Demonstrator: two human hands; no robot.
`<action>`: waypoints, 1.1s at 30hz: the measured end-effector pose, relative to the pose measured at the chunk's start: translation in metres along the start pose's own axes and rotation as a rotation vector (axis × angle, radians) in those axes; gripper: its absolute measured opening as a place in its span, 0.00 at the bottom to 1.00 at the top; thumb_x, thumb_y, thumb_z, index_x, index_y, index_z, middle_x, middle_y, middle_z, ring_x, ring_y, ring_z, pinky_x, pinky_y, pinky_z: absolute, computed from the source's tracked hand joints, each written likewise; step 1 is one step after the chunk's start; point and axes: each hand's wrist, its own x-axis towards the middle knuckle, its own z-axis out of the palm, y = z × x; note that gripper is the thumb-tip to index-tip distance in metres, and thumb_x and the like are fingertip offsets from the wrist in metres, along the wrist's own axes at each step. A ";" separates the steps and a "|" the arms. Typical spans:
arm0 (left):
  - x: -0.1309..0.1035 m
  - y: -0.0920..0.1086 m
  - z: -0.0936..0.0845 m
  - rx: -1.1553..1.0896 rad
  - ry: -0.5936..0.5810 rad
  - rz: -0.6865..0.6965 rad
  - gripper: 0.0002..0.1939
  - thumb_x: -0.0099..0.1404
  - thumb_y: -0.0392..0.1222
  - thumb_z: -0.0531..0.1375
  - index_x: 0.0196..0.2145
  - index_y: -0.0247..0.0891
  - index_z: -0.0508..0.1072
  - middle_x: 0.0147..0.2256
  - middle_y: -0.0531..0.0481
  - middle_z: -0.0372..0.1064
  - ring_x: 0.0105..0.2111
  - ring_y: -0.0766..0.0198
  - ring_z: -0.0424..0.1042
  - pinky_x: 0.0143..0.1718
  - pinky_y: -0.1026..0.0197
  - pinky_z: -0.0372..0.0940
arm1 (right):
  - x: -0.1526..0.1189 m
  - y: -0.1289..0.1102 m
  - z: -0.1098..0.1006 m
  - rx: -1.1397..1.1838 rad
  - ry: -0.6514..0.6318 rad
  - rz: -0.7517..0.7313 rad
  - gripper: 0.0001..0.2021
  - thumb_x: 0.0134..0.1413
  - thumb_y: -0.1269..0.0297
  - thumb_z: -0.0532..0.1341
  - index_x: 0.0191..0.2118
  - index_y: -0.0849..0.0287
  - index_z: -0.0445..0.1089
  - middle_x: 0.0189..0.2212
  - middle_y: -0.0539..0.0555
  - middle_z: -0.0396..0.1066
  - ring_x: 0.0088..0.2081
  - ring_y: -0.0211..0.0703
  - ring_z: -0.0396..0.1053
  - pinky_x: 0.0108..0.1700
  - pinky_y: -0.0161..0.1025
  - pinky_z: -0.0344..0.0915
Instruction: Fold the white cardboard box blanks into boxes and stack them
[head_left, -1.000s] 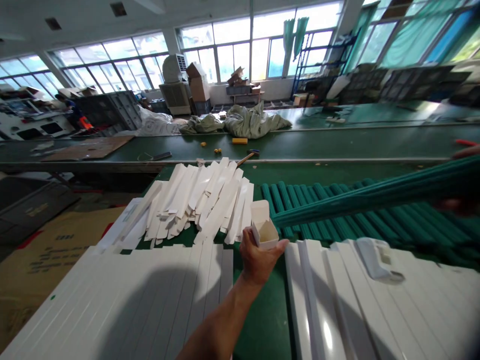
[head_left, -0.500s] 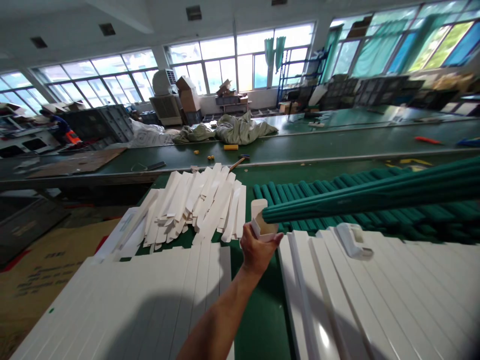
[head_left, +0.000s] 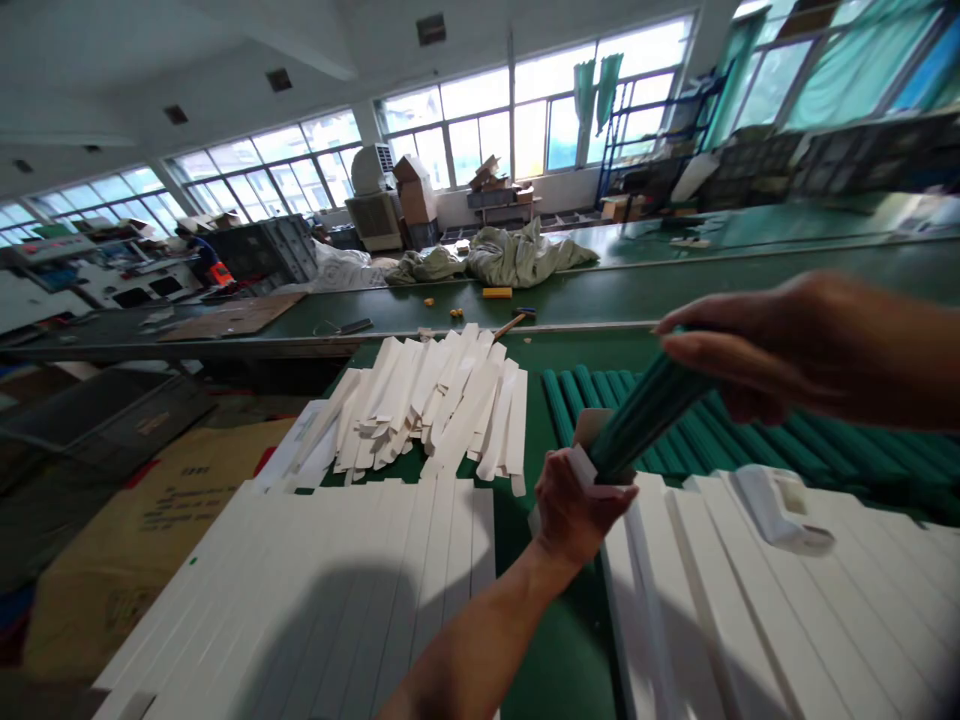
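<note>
Left hand (head_left: pixel 568 512): grips white box (head_left: pixel 583 467)
Right hand (head_left: pixel 772 345): grips green roll (head_left: pixel 643 418)
Brown sheet (head_left: pixel 217 450): left of grips, print (head_left: pixel 196 470) illegible

Long green workbenches (head_left: pixel 600 298) and crates (head_left: pixel 262 252) show a workshop.

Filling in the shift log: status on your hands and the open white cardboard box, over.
Left hand around white box. Right hand gripping upper end of ridged dark-green cylinder; lower end inside box. Nothing seen blocking entry.
</note>
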 end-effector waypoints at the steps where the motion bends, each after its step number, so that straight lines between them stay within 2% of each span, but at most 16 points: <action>1: 0.001 -0.002 0.000 -0.005 0.003 -0.015 0.33 0.47 0.61 0.70 0.42 0.38 0.66 0.32 0.45 0.70 0.33 0.51 0.75 0.33 0.54 0.70 | -0.003 -0.008 0.018 -0.057 -0.178 -0.104 0.24 0.50 0.45 0.64 0.44 0.60 0.76 0.13 0.44 0.65 0.15 0.29 0.60 0.23 0.35 0.51; 2: 0.003 -0.003 -0.001 -0.007 0.014 -0.021 0.33 0.47 0.61 0.70 0.42 0.37 0.66 0.32 0.44 0.70 0.33 0.51 0.75 0.33 0.53 0.71 | -0.007 -0.013 0.037 -0.118 -0.273 -0.179 0.26 0.49 0.46 0.66 0.48 0.61 0.75 0.13 0.46 0.65 0.14 0.32 0.60 0.22 0.35 0.51; 3: 0.004 -0.005 -0.003 -0.010 0.020 -0.013 0.33 0.47 0.61 0.69 0.42 0.37 0.66 0.33 0.44 0.70 0.34 0.50 0.75 0.34 0.52 0.71 | -0.011 -0.015 0.056 -0.196 -0.297 -0.196 0.29 0.48 0.47 0.67 0.51 0.64 0.73 0.14 0.49 0.66 0.16 0.35 0.62 0.22 0.35 0.52; 5: 0.007 -0.008 -0.007 -0.036 0.013 0.018 0.33 0.50 0.62 0.68 0.44 0.35 0.65 0.34 0.41 0.71 0.34 0.49 0.75 0.34 0.52 0.71 | -0.020 -0.009 0.088 -0.341 -0.304 -0.128 0.36 0.44 0.50 0.70 0.55 0.69 0.68 0.19 0.55 0.70 0.22 0.46 0.69 0.25 0.37 0.56; 7: 0.010 -0.011 -0.010 -0.054 0.013 0.037 0.35 0.52 0.63 0.66 0.47 0.34 0.64 0.35 0.39 0.71 0.33 0.50 0.75 0.33 0.52 0.71 | -0.029 0.007 0.111 -0.350 -0.309 -0.061 0.40 0.47 0.47 0.67 0.59 0.72 0.62 0.25 0.61 0.74 0.29 0.54 0.73 0.30 0.40 0.60; 10: 0.012 -0.015 -0.009 0.014 0.079 0.022 0.40 0.52 0.67 0.65 0.50 0.32 0.63 0.36 0.39 0.71 0.35 0.48 0.76 0.34 0.52 0.70 | -0.042 0.035 0.133 0.028 -0.239 0.056 0.34 0.61 0.42 0.50 0.60 0.68 0.62 0.37 0.64 0.75 0.35 0.53 0.74 0.36 0.43 0.65; 12: 0.013 -0.016 -0.006 0.058 0.123 0.016 0.46 0.50 0.70 0.64 0.54 0.31 0.61 0.40 0.37 0.71 0.40 0.46 0.76 0.38 0.51 0.71 | -0.052 0.050 0.149 0.386 -0.201 0.153 0.32 0.63 0.42 0.44 0.57 0.63 0.67 0.46 0.63 0.74 0.42 0.52 0.73 0.41 0.44 0.68; 15: 0.014 -0.018 -0.003 0.009 0.092 0.085 0.51 0.54 0.67 0.63 0.63 0.30 0.51 0.48 0.31 0.67 0.47 0.45 0.72 0.44 0.48 0.70 | -0.067 0.064 0.183 0.730 -0.106 0.271 0.29 0.59 0.40 0.51 0.52 0.56 0.72 0.50 0.59 0.72 0.54 0.53 0.68 0.52 0.48 0.67; 18: 0.015 -0.021 -0.008 -0.101 0.000 0.222 0.43 0.65 0.59 0.57 0.67 0.31 0.45 0.54 0.29 0.60 0.54 0.47 0.66 0.49 0.45 0.68 | -0.074 0.066 0.213 0.864 0.075 0.412 0.26 0.56 0.41 0.55 0.50 0.54 0.72 0.52 0.59 0.72 0.58 0.53 0.65 0.58 0.52 0.62; 20: 0.017 -0.021 -0.016 -0.193 -0.063 0.261 0.35 0.70 0.56 0.51 0.67 0.34 0.47 0.57 0.31 0.56 0.57 0.49 0.62 0.51 0.46 0.68 | -0.071 0.064 0.223 0.945 0.174 0.459 0.24 0.56 0.43 0.57 0.48 0.55 0.73 0.53 0.58 0.71 0.58 0.52 0.64 0.60 0.50 0.60; 22: 0.021 -0.018 -0.024 -0.289 -0.106 0.222 0.28 0.72 0.54 0.47 0.64 0.38 0.56 0.57 0.35 0.55 0.57 0.53 0.62 0.52 0.49 0.67 | -0.064 0.059 0.224 1.034 0.223 0.425 0.21 0.56 0.46 0.57 0.45 0.57 0.73 0.51 0.57 0.72 0.55 0.51 0.66 0.59 0.47 0.61; 24: 0.027 -0.012 -0.031 -0.364 -0.107 0.139 0.22 0.73 0.51 0.46 0.56 0.40 0.67 0.53 0.39 0.59 0.55 0.56 0.64 0.53 0.51 0.66 | -0.057 0.053 0.219 1.114 0.203 0.338 0.17 0.57 0.50 0.58 0.42 0.57 0.72 0.46 0.55 0.74 0.49 0.48 0.69 0.54 0.43 0.64; 26: 0.032 -0.005 -0.035 -0.407 -0.088 0.050 0.18 0.73 0.48 0.47 0.46 0.40 0.73 0.47 0.42 0.63 0.51 0.58 0.66 0.53 0.52 0.65 | -0.053 0.047 0.213 1.151 0.167 0.267 0.13 0.57 0.55 0.59 0.42 0.57 0.72 0.41 0.52 0.74 0.43 0.46 0.70 0.49 0.40 0.65; 29: 0.038 0.002 -0.037 -0.461 -0.046 -0.027 0.10 0.71 0.46 0.52 0.40 0.39 0.70 0.44 0.44 0.64 0.48 0.59 0.67 0.51 0.54 0.66 | -0.050 0.041 0.210 1.166 0.169 0.246 0.08 0.54 0.61 0.61 0.40 0.55 0.72 0.36 0.50 0.73 0.40 0.43 0.68 0.45 0.38 0.64; 30: 0.039 0.003 -0.037 -0.491 -0.020 -0.044 0.10 0.70 0.46 0.54 0.42 0.40 0.68 0.45 0.44 0.64 0.48 0.59 0.68 0.50 0.55 0.66 | -0.050 0.040 0.211 1.171 0.185 0.253 0.07 0.54 0.63 0.61 0.39 0.55 0.72 0.36 0.49 0.72 0.39 0.42 0.67 0.44 0.37 0.64; 33: 0.044 0.006 -0.039 -0.558 0.017 -0.079 0.17 0.68 0.48 0.56 0.51 0.39 0.62 0.46 0.43 0.64 0.46 0.59 0.69 0.47 0.57 0.67 | -0.049 0.036 0.217 1.196 0.253 0.299 0.04 0.52 0.64 0.62 0.35 0.55 0.72 0.32 0.49 0.71 0.34 0.40 0.65 0.38 0.36 0.63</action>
